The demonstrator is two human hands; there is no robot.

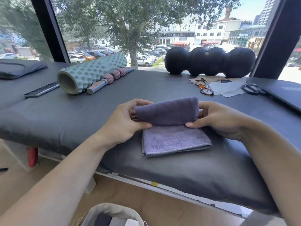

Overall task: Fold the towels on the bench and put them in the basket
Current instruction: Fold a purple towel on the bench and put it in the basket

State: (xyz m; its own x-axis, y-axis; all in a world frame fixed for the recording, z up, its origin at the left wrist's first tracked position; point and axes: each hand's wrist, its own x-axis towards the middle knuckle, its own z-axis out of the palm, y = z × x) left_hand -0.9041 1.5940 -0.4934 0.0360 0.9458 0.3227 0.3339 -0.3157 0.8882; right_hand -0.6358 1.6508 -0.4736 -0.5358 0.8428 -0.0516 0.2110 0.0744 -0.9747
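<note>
While the purple towel (171, 128) lies near the front edge of the dark padded bench (65, 115), both hands grip its far half, lifted and curled over toward the person. The left hand (125, 121) pinches the raised fold at its 9 o'clock end, thumb in front and fingers behind; the right hand (218, 119) pinches the 3 o'clock end the same way. The hands are apart, with the fold between them. The near half of the towel rests flat on the bench, its stitched edges toward 6 o'clock. The basket (114, 211), pale fabric with folded cloth inside, stands on the floor at 6 o'clock. At 11 o'clock lie a green foam roller (91, 74), a massage stick (110, 79) touching it, and a phone (41, 90). At 1 o'clock sits a black knobbed roller (210, 62), with glasses (204, 86) near it.
</note>
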